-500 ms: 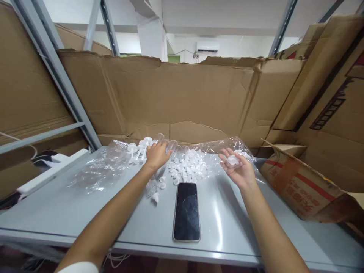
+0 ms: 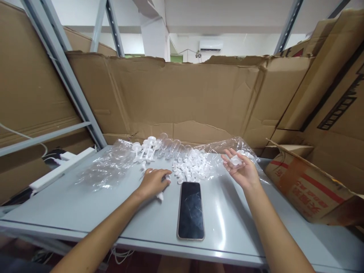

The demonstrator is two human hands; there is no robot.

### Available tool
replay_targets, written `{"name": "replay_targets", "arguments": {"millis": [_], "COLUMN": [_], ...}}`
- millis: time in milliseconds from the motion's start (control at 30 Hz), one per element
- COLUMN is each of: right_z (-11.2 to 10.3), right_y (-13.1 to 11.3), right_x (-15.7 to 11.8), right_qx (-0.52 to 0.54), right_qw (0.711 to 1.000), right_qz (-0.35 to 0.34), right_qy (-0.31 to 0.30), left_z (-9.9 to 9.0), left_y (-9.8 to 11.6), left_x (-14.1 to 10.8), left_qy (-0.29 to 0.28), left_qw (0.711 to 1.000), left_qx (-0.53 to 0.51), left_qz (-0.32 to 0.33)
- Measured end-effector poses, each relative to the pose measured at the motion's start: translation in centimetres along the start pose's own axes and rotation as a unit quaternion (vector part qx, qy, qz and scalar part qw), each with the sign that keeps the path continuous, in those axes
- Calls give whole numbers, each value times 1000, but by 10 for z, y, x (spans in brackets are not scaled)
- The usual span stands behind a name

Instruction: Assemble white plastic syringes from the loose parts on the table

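My left hand [image 2: 155, 182] is low over the table, left of the main pile, its thumb and fingers closing round a small white plastic cap [image 2: 168, 177]. A white pointed piece [image 2: 160, 196] pokes out just below that hand, which hides other bits under it. Palm up on the right, my right hand [image 2: 241, 168] has its fingers curled round a small whitish, partly clear plastic piece [image 2: 236, 160]. Between the hands is a heap of small white plastic caps [image 2: 192, 165]. Behind it lie several clear plastic tubes [image 2: 173, 148] and white plunger-like rods [image 2: 146, 148].
A dark phone [image 2: 191, 211] lies at the table's front middle. Clear plastic bags [image 2: 106, 165] spread at left and behind the right hand. An open cardboard box [image 2: 308, 185] stands right, a white power strip [image 2: 62, 170] left. A cardboard wall [image 2: 182, 94] backs the table.
My left hand has come from the clear tubes at the back toward me, down onto the small white pieces. My right hand stays palm up with its piece.
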State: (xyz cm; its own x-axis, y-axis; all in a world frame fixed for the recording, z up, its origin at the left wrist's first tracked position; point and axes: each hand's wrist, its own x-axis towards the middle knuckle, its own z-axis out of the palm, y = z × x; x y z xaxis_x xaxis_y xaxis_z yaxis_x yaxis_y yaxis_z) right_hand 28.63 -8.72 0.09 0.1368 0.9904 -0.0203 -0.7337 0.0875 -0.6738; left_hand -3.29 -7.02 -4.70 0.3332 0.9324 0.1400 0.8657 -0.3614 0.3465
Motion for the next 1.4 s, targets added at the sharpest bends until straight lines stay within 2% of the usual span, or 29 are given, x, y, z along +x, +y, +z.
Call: {"name": "replay_targets", "arguments": {"millis": [467, 633, 767, 900, 967, 1033, 1167, 1400], "right_z": [1, 2, -1, -5, -5, -5, -2, 7], "right_y": [-3, -1, 3, 7, 9, 11, 14, 14], "right_x": [-2, -2, 2, 5, 6, 6, 6, 0], "right_qx": [-12, -40, -53, -74, -92, -107, -136, -182], "right_qw": [1000, 996, 991, 984, 979, 974, 963, 946], "right_qz": [-18, -62, -113, -157, -177, -193, -224, -269], "right_qy": [-2, 41, 51, 40, 38, 43, 57, 20], "left_z": [22, 27, 25, 20, 18, 17, 17, 16], "left_y": [40, 54, 62, 63, 62, 59, 56, 55], "left_x": [32, 44, 51, 50, 47, 46, 45, 42], "left_qy": [73, 92, 147, 206, 201, 173, 114, 102], "left_qw": [995, 992, 984, 967, 963, 965, 977, 982], "left_qx": [-65, -90, -97, -141, -157, -158, -133, -102], "left_qz": [19, 9, 11, 56, 90, 114, 121, 124]}}
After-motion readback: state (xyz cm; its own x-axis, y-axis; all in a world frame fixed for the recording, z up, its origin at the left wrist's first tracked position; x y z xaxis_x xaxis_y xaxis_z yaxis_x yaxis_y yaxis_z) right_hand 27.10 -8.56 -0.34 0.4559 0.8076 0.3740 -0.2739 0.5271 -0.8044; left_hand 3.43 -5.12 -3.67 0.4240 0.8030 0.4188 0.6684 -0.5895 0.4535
